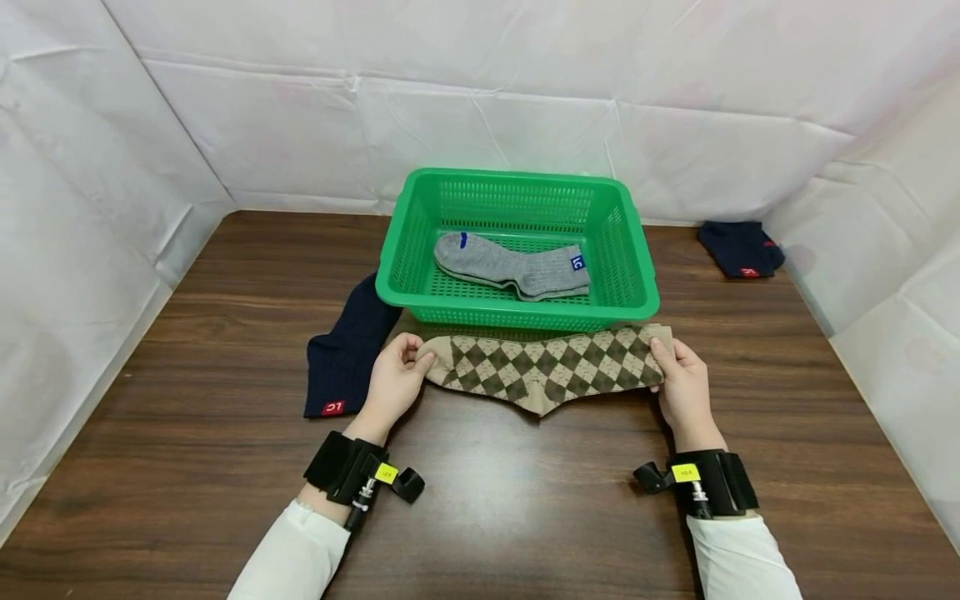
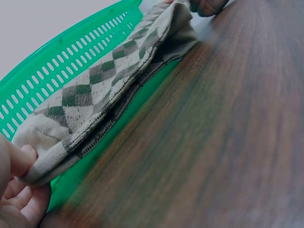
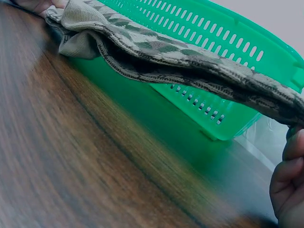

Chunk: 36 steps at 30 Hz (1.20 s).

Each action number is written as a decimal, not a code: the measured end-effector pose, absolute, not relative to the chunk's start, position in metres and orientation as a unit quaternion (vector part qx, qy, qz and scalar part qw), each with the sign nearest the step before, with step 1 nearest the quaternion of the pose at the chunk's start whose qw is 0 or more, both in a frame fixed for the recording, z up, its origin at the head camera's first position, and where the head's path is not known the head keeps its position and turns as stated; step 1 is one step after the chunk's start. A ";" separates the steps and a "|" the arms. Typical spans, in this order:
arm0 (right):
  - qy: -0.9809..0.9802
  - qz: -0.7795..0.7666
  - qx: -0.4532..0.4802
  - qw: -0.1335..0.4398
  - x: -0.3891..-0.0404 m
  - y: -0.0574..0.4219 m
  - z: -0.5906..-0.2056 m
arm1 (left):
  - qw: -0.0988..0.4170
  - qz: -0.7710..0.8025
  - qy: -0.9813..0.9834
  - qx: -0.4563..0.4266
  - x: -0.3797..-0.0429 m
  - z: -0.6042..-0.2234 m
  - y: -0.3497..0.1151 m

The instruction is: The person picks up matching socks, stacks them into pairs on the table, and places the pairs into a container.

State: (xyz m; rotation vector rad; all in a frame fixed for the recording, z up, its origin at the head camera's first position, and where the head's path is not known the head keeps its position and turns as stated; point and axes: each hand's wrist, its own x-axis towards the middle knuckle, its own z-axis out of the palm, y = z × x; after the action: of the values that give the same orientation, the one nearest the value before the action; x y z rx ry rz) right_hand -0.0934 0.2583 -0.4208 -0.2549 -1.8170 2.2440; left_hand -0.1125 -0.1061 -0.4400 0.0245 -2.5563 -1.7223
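Head view, left hand: the left hand pinches the toe end of a beige knit sock with dark brown-green diamonds.
Head view, right hand: the right hand pinches its cuff; the sock stretches between them before a green rectangular plastic basket.
Head view, other socks: folded grey ribbed socks lie inside; a navy ribbed sock with red label lies by the left hand.
Left wrist view, toe: thumb and fingers pinch it.
Right wrist view, sock edge: two layers show, slightly parted.
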 end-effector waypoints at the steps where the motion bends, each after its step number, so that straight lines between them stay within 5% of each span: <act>1: -0.622 0.769 -0.087 0.122 -0.094 0.258 -0.420 | 0.029 -0.558 -0.829 0.004 -0.113 -0.440 -0.107; 8: -0.607 0.784 -0.067 0.110 -0.093 0.261 -0.419 | 0.017 -0.635 -0.772 -0.024 -0.114 -0.442 -0.108; 19: -0.554 0.828 0.087 -0.015 -0.089 0.268 -0.418 | -0.002 -0.857 -0.515 -0.015 -0.106 -0.437 -0.111; 36: -0.619 0.775 0.120 0.042 -0.083 0.264 -0.424 | 0.127 -0.549 -0.826 -0.024 -0.096 -0.439 -0.128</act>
State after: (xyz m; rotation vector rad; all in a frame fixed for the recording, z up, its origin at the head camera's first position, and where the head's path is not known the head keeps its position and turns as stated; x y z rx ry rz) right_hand -0.0831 0.2638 -0.4238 0.3683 -1.8934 2.3718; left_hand -0.0964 -0.1281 -0.4395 -0.0686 -2.4029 -1.5989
